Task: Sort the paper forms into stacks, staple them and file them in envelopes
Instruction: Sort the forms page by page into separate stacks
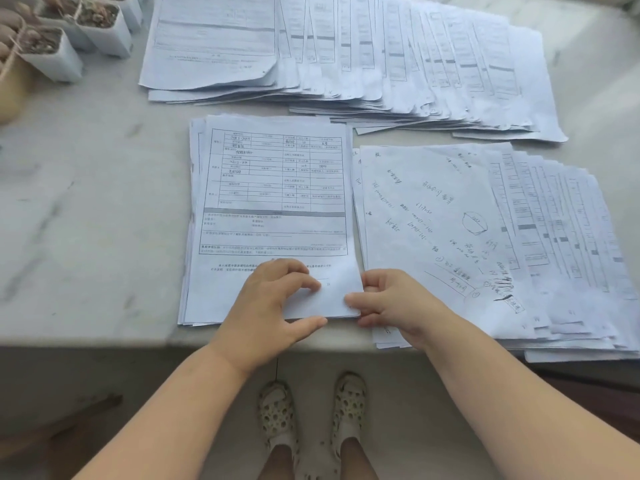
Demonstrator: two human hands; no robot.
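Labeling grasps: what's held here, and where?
Right hand pinches the near right corner of the top form. Left hand presses its fingers on the same sheet's bottom edge.

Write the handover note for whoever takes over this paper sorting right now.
Left hand: fingers pressing on the near white printed-form stack.
Right hand: pinching that stack's lower right corner.
Handwritten sheet on a fanned pile lies beside it, right; long fanned row of forms lies behind, all on the pale marble table.
Done: some piles laid out.
Left: stapling and filing; no stapler or envelopes in view.
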